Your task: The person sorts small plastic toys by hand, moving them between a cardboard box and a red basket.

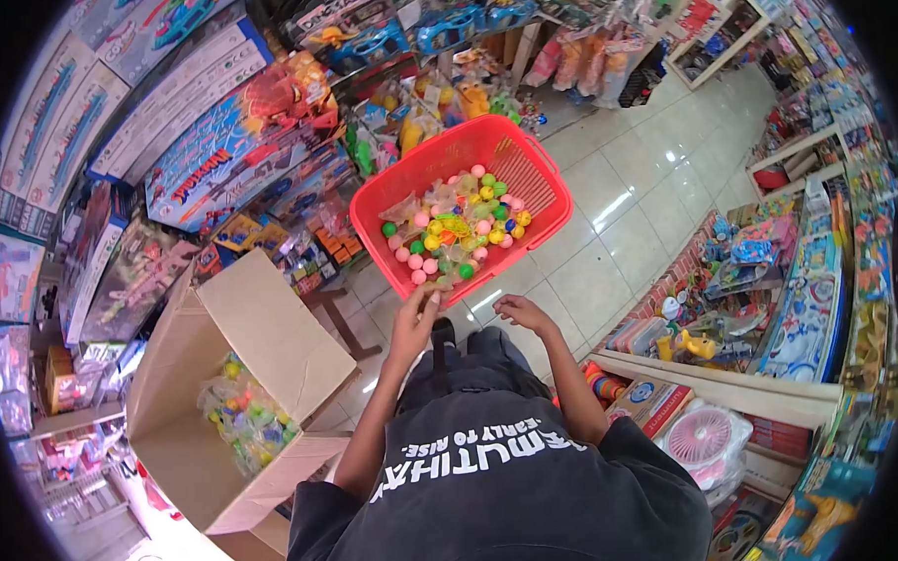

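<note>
A red plastic basket (540,193) stands in front of me, with many small pink, yellow, green and blue balls (431,265) in it. Some crumpled clear plastic bags (399,215) lie among the balls. My left hand (414,319) is at the basket's near rim, its fingers pinched together; what is between them is too small to make out. To the right of it, my right hand (521,313) is held just off the basket's near corner, fingers loosely bent and apart, holding nothing.
An opened cardboard box (272,321) on my left holds bagged colourful balls (246,416). Toy boxes (236,140) are stacked behind it. Shelves of toys and a pink fan (697,438) line my right. Tiled floor (625,215) runs between the shelves.
</note>
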Available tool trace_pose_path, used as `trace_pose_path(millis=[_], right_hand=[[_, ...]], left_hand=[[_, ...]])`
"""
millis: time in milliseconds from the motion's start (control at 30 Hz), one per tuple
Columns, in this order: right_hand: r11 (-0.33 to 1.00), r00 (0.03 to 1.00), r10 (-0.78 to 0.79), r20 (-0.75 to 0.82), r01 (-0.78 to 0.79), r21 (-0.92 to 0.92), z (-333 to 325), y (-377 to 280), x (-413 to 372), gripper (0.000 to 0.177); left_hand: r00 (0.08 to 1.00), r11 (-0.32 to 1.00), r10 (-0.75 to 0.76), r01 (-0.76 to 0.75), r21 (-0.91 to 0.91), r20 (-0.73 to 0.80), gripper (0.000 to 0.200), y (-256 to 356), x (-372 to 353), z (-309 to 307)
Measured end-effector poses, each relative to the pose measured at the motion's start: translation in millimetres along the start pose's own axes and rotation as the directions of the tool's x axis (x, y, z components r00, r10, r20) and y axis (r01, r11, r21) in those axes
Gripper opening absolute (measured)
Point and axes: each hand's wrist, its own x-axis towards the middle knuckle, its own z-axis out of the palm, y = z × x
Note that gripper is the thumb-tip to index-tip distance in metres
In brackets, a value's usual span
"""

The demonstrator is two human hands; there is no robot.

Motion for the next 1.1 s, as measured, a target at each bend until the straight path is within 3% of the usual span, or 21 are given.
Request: trace_pose_path(millis=[200,267,400,533,600,667,700,767,800,900,967,1100], right_hand=[[0.985,0.927,-0.123,0.354,0.157,-0.068,-24.1,-82.2,-20.0,0.025],[0.985,0.899,-0.122,0.422,0.161,-0.058,-37.2,-113.3,-29.1,0.026],[0.969,0.797,-0.177,0.578,0.243,-0.039,-62.3,-179.4,-32.2,0.028],[0.935,0.755,-0.202,0.624,0.339,-0.106,-68.1,-209.6,3.1,0.029],[0.941,0.760,-0.112,0.640,0.287,-0.176,-64.9,-199.2,39.7,0.030],[0.678,0.725,-0.045,0.688,0.528,-0.512,-55.9,-207.4,59.8,0.033],[0.618,0.697,-0.106,0.709,0.605,-0.502,-50.4,-188.2,79.3,0.031],[0.534,0.646,-0.022,0.763,0.653,-0.537,-39.6,-175.7,103.2,0.030],[0.447,0.610,0.055,0.791,0.693,-0.565,-33.9,-169.5,113.1,0.032],[0.407,0.503,0.141,0.853,0.756,-0.513,-18.1,-146.1,140.7,0.041],[0.368,0.497,0.184,0.848,0.765,-0.528,-11.4,-140.3,147.4,0.046],[0.224,0.451,0.244,0.859,0.835,-0.502,-6.2,-126.7,160.9,0.056]], left_hand=[[0.969,0.993,0.104,-0.088,0.082,-0.225,0.019,-2.0,31.3,-0.1],[0.960,0.980,0.163,-0.131,0.147,-0.230,0.017,-2.4,40.8,2.4],[0.971,0.979,0.081,-0.036,0.201,-0.223,0.017,10.3,57.0,9.8],[0.953,0.854,0.242,-0.121,0.506,-0.182,0.023,-13.4,85.6,11.8],[0.951,0.783,0.269,-0.123,0.609,-0.154,0.026,-30.4,90.8,13.7],[0.989,0.759,-0.102,0.145,0.635,-0.104,0.031,-45.2,97.5,17.3],[0.986,0.758,-0.109,0.165,0.631,-0.127,0.031,-55.7,100.0,19.0],[0.919,0.553,-0.386,0.303,0.776,-0.084,0.036,-79.1,102.2,23.9],[0.914,0.553,-0.394,0.322,0.769,-0.100,0.036,-88.5,101.9,26.2],[0.854,0.503,-0.506,0.407,0.762,-0.122,0.033,-110.2,104.7,29.1],[0.775,0.512,-0.624,0.502,0.697,-0.100,0.027,-122.2,108.4,28.4],[0.773,0.498,-0.609,0.547,0.673,-0.177,0.021,-115.0,109.3,26.3]])
